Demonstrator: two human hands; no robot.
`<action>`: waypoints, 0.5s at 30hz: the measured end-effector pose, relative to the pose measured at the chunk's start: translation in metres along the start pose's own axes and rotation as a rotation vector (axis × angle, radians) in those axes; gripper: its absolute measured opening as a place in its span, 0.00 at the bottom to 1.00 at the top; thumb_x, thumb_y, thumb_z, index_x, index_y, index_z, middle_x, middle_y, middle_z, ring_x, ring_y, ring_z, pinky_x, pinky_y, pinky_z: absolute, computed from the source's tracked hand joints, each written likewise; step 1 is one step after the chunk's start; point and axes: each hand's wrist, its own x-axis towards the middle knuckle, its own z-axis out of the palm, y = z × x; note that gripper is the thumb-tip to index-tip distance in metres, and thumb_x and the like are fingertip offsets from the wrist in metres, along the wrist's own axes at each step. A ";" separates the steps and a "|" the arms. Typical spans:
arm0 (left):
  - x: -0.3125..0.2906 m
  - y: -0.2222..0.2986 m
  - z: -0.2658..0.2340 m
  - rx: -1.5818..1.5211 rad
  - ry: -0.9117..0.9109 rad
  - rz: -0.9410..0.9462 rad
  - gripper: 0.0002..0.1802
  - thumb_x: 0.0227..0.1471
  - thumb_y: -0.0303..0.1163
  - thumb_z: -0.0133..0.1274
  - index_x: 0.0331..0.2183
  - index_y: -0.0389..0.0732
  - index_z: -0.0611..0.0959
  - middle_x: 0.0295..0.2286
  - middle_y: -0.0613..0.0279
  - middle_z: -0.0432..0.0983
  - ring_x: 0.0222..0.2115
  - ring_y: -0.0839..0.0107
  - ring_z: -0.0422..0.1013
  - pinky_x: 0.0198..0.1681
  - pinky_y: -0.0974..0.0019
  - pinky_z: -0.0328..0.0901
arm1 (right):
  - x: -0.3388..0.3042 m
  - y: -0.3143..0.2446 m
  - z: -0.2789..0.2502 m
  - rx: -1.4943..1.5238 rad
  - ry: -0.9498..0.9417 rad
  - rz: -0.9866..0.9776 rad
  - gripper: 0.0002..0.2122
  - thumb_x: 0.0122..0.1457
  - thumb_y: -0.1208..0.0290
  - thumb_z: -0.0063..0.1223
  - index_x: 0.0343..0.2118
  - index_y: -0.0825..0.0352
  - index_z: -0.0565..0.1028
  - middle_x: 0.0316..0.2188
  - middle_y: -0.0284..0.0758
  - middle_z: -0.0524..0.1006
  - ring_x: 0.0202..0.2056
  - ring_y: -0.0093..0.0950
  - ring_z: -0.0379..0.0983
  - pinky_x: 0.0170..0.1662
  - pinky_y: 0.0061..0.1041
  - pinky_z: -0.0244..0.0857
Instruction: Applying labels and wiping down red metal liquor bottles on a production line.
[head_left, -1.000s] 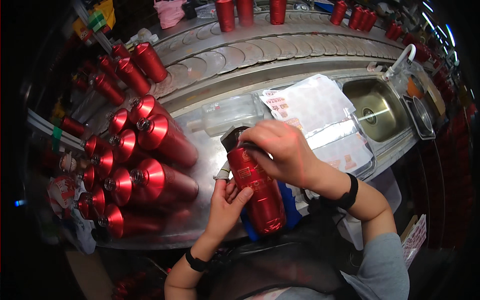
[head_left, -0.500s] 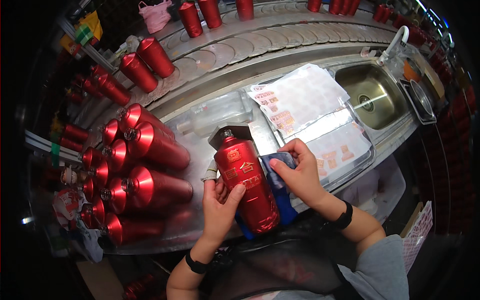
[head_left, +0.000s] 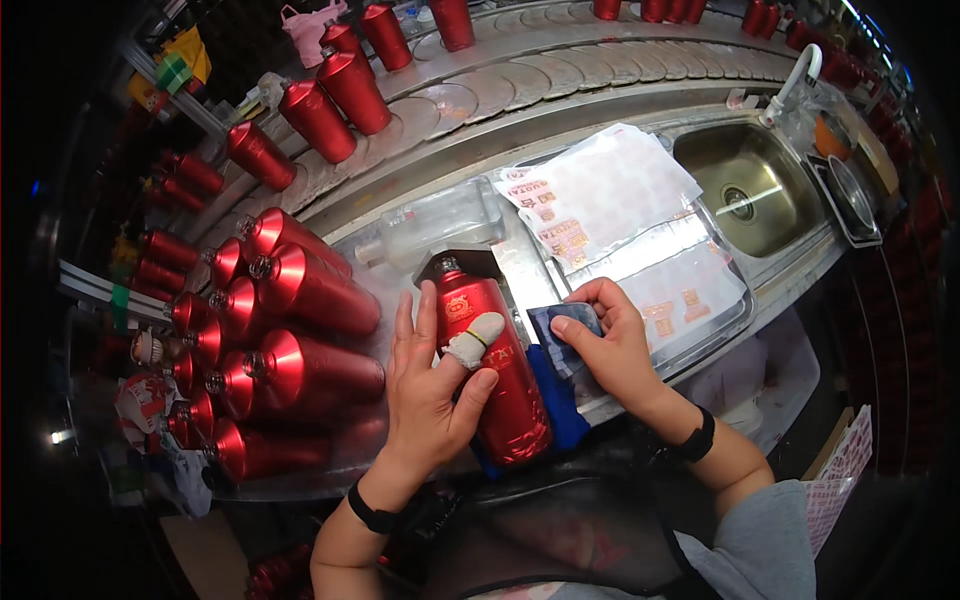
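A red metallic bottle [head_left: 508, 400] with gold markings lies in front of me, its neck pointing away and resting in a dark notched holder [head_left: 486, 261]. My left hand [head_left: 432, 385] is open over its left side, with a white-wrapped fingertip on the front of the bottle and the other fingers spread. In my right hand [head_left: 612, 345], a flat dark-blue pad [head_left: 566, 335] is pinched between thumb and fingers, just right of the bottle. Blue cloth [head_left: 568, 410] shows under and beside the bottle.
Red bottles [head_left: 318, 290] lie stacked at left. Beyond the holder sits a clear glass bottle [head_left: 440, 225]. Decal sheets [head_left: 610, 190] cover a tray right of centre, beside a sink [head_left: 735, 200] with a white faucet [head_left: 795, 85]. A plate conveyor [head_left: 520, 85] carries more red bottles behind.
My left hand has moved from the bottle's left edge onto its front, fingers spreading. The pad has tilted more into view in my right hand. Bottles on the conveyor have shifted.
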 end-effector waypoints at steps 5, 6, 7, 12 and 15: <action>0.008 0.008 -0.003 0.103 -0.129 0.083 0.17 0.54 0.45 0.52 0.44 0.54 0.84 0.64 0.48 0.49 0.64 0.39 0.39 0.62 0.37 0.37 | -0.007 -0.002 -0.002 0.204 -0.064 0.214 0.10 0.56 0.76 0.57 0.38 0.68 0.70 0.29 0.29 0.73 0.32 0.14 0.68 0.36 0.16 0.63; 0.005 0.007 -0.004 0.108 -0.121 0.072 0.17 0.54 0.45 0.52 0.44 0.54 0.84 0.64 0.48 0.49 0.64 0.39 0.39 0.62 0.37 0.37 | -0.008 -0.003 -0.002 0.202 -0.078 0.214 0.10 0.56 0.76 0.57 0.38 0.68 0.70 0.29 0.29 0.73 0.32 0.14 0.68 0.36 0.16 0.63; 0.002 0.006 -0.004 0.123 -0.122 0.080 0.17 0.54 0.46 0.52 0.44 0.54 0.84 0.64 0.48 0.49 0.65 0.39 0.38 0.62 0.36 0.37 | -0.008 -0.003 -0.003 0.179 -0.102 0.205 0.09 0.56 0.75 0.58 0.38 0.68 0.71 0.29 0.29 0.73 0.31 0.14 0.67 0.35 0.15 0.62; -0.028 -0.014 0.002 0.108 0.015 -0.042 0.24 0.59 0.55 0.42 0.46 0.54 0.83 0.65 0.48 0.46 0.65 0.41 0.36 0.62 0.36 0.35 | -0.005 0.001 0.012 0.041 -0.201 0.228 0.09 0.56 0.71 0.60 0.34 0.66 0.72 0.24 0.27 0.73 0.27 0.12 0.66 0.30 0.13 0.59; -0.036 -0.020 0.010 0.052 0.028 -0.094 0.28 0.60 0.57 0.39 0.50 0.51 0.81 0.64 0.45 0.45 0.65 0.42 0.38 0.64 0.41 0.35 | -0.007 0.009 0.026 0.031 -0.271 0.170 0.11 0.58 0.66 0.61 0.31 0.65 0.69 0.18 0.23 0.72 0.19 0.09 0.62 0.23 0.11 0.54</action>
